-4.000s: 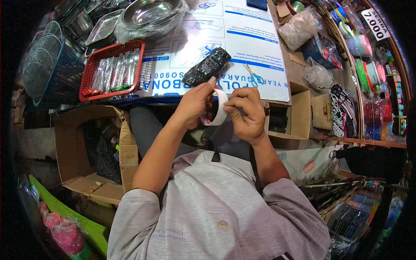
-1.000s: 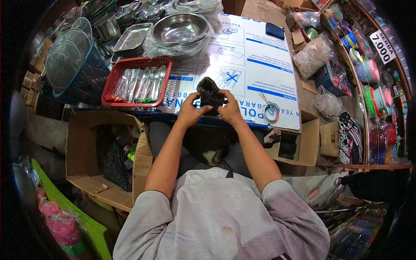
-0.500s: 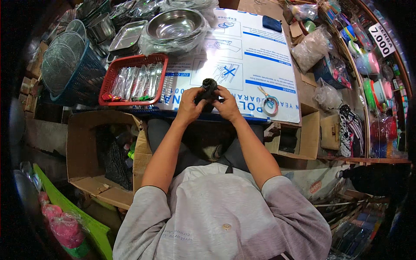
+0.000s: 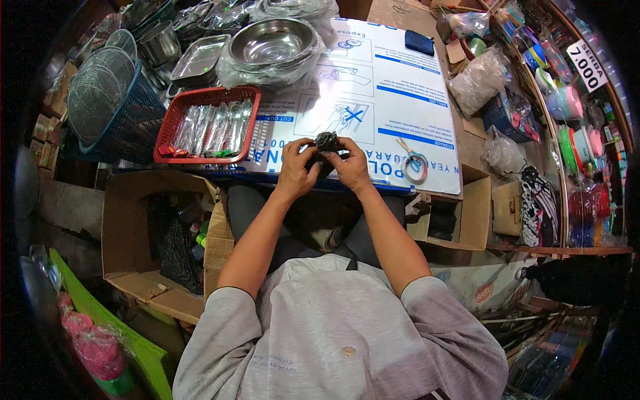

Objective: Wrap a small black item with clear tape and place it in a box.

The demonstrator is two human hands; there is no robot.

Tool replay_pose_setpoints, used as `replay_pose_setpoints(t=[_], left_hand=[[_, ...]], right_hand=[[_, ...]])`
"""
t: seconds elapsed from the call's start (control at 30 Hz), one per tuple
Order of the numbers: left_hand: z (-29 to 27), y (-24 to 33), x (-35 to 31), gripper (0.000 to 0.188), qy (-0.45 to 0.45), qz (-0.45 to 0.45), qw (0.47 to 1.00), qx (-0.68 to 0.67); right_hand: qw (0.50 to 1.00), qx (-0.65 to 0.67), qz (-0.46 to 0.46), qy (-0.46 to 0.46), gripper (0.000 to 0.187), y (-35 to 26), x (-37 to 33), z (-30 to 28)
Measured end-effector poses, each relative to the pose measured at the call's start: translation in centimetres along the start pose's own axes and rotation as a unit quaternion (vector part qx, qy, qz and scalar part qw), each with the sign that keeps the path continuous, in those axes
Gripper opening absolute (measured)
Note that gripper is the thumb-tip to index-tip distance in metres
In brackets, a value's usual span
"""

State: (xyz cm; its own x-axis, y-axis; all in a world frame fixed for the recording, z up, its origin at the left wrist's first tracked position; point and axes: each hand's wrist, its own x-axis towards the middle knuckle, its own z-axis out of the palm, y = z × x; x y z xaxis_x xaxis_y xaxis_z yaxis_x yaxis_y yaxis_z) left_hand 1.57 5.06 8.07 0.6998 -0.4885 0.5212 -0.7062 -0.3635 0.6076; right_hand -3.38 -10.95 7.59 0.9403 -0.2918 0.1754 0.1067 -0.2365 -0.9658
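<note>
One crowded wooden shelf at the right edge; white printed sheet as work surface, upper center. Open cardboard box at middle left, smaller box right of center. Blue basket with wire sieves, upper left; beside it, red basket of wrapped cutlery, below a metal bowl. Mid-frame, left hand and right hand with fingers closed around a black bundle, partly hidden, over the sheet's lower edge. To its right, tape roll overlapping scissors.
</note>
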Motion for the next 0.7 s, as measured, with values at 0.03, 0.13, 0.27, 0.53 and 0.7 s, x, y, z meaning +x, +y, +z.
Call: replay_pose_setpoints(t=[0.03, 0.13, 0.27, 0.53, 0.7], left_hand=[[-0.1, 0.1, -0.1, 0.035, 0.019, 0.011, 1.000, 0.005], [-0.1, -0.8, -0.9, 0.033, 0.003, -0.018, 0.999, -0.050], [0.1, -0.1, -1.2, 0.031, -0.012, -0.004, 0.999, -0.042], [0.0, 0.0, -2.7, 0.048, 0.001, -0.116, 0.984, -0.136], [0.6, -0.5, -2.7, 0.050, 0.014, -0.081, 0.992, -0.095]], right_hand=[[1.000, 0.000, 0.001, 0.000, 0.041, -0.2, 0.0, 0.2], [0.989, 0.142, 0.025, 0.026, 0.032, -0.5, -0.1, 0.8], [0.994, 0.083, 0.019, -0.069, 0.024, 0.4, 0.4, -0.4], [0.997, 0.044, 0.016, -0.065, 0.027, -0.3, -0.3, -0.3], [0.994, 0.101, 0.019, 0.036, 0.040, -1.3, -1.9, -1.4]])
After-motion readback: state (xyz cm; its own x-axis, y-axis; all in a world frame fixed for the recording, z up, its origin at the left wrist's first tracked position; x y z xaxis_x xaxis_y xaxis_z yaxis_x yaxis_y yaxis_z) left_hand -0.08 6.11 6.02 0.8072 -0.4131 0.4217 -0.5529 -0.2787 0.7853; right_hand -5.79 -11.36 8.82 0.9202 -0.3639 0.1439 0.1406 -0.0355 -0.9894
